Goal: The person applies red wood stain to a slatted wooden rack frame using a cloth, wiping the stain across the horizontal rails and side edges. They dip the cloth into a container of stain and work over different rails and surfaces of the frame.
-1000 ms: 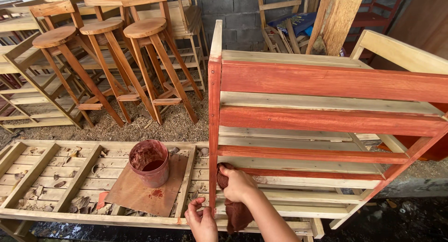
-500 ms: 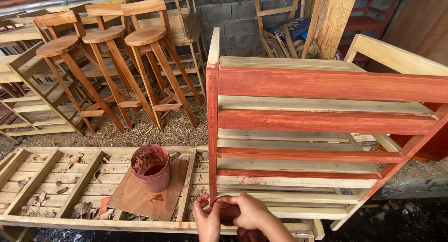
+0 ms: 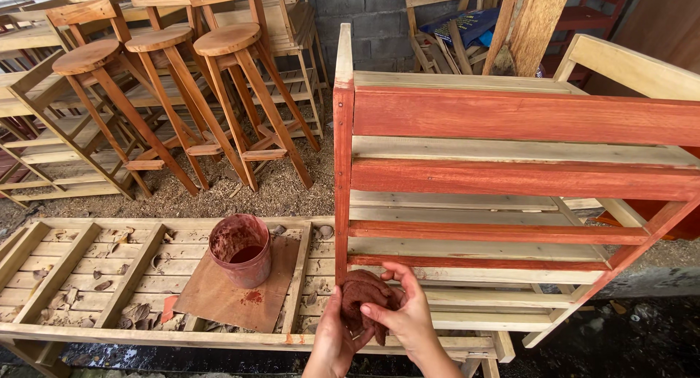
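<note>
Both my hands hold a dark red stained rag (image 3: 362,296) in front of the lower end of a wooden rack (image 3: 510,115). My left hand (image 3: 332,338) cups the rag from below. My right hand (image 3: 408,312) pinches it from the right with fingers on top. The rack has red-stained front rails and post, with bare pale slats behind. A small red-stained bucket (image 3: 240,250) with dark stain inside stands to the left on a brown board (image 3: 233,298).
The bucket's board lies on a pale slatted wooden frame (image 3: 87,276) littered with dry leaves. Three tall wooden stools (image 3: 168,72) stand on sawdust at the back left, with more bare wooden frames around them. Dark wet ground shows at the bottom right.
My hands have come off the rack's red post and gathered the rag between them, slightly lower and to the right. The view has moved a little closer.
</note>
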The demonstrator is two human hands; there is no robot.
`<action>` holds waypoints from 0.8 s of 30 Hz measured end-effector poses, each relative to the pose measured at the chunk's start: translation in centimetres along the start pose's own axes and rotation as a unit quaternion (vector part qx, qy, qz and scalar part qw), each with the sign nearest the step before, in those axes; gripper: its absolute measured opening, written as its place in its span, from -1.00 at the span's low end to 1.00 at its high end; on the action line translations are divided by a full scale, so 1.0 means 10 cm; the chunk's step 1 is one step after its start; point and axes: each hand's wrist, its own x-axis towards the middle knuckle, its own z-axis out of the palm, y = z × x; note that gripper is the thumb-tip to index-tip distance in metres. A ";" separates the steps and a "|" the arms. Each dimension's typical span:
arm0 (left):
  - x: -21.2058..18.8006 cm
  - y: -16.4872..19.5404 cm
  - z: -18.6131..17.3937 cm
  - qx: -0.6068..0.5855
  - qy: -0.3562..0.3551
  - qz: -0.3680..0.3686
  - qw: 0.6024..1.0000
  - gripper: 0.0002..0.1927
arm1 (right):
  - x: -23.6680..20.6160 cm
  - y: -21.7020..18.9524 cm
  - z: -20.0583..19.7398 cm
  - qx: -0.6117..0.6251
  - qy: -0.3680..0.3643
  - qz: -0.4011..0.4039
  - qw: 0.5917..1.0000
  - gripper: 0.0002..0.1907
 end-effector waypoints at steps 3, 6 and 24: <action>0.02 0.00 0.01 -0.083 -0.030 0.005 0.996 -0.32 | -0.03 0.09 0.04 -0.120 -0.030 -0.155 0.980 -0.27; 0.09 -0.07 0.02 -0.167 -0.130 0.010 0.977 -0.31 | -0.03 0.12 0.14 -0.275 -0.026 -0.271 0.922 -0.29; 1.12 -0.41 -0.22 0.065 0.095 0.307 0.945 -0.79 | 0.59 -0.20 0.30 -0.627 0.163 -0.409 0.643 -0.34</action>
